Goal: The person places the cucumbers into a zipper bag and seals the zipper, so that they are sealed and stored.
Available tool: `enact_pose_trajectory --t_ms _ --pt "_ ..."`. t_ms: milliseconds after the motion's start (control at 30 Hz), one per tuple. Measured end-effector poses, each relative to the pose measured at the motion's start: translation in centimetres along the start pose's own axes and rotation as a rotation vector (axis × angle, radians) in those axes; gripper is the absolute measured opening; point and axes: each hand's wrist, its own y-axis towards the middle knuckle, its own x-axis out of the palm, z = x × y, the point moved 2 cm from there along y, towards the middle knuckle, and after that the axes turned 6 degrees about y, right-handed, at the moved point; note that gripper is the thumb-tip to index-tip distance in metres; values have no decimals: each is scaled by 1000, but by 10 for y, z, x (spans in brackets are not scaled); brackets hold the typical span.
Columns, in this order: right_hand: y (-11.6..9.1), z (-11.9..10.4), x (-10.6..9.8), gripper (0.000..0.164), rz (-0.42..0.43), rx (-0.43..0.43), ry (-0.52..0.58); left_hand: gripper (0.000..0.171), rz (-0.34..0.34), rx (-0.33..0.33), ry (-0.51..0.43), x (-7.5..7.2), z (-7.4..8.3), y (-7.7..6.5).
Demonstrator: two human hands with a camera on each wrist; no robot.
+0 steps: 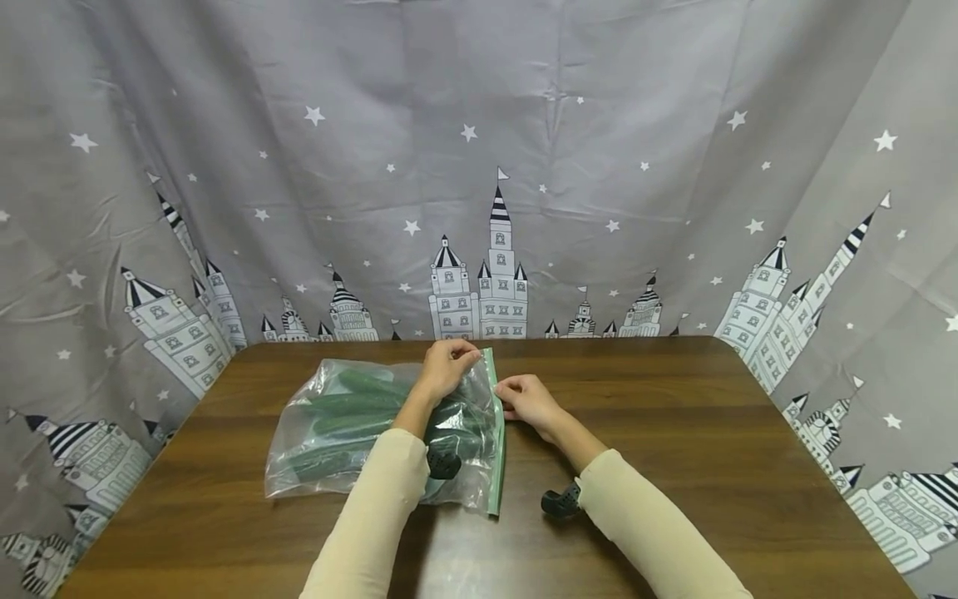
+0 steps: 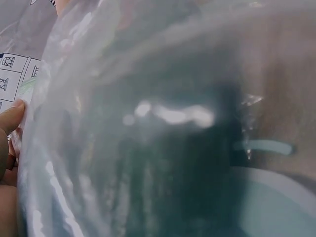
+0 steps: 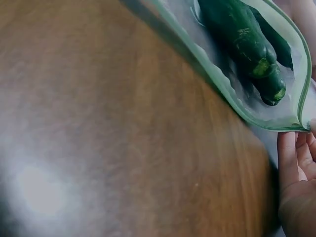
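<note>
A clear zip bag [image 1: 299,474] with a green zip strip [image 1: 496,466] lies on its side on the table. Several dark green cucumbers [image 1: 352,424] are inside; their ends [image 3: 261,66] show through the gaping mouth in the right wrist view. My left hand [image 1: 446,368] reaches over the bag and pinches it near the far end of the strip. Thumb and fingers of my right hand [image 1: 530,401] pinch the green strip from the right side. In the left wrist view the bag's shiny film fills most of the picture, with the left hand [image 2: 7,153] at the edge.
The brown wooden table [image 1: 659,449] extends to both sides of the bag. A grey curtain [image 1: 359,166] printed with castles and stars hangs behind and beside it. Black wrist devices [image 1: 561,502] sit by both cream sleeves [image 1: 651,524].
</note>
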Motion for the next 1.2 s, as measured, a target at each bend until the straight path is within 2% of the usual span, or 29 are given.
enact_pose_trajectory --t_ms 200,433,633,1200 --pt "-8 1 1 28 -12 13 -42 10 18 18 -4 1 1 -2" --pt "-12 6 -3 27 -27 14 -61 13 -22 6 -5 4 1 -2" --pt "-14 8 -2 26 -62 17 -39 12 0 1 -12 1 1 -2" --pt "-26 9 -3 24 -78 45 -29 13 -15 -1 -12 1 1 -4"
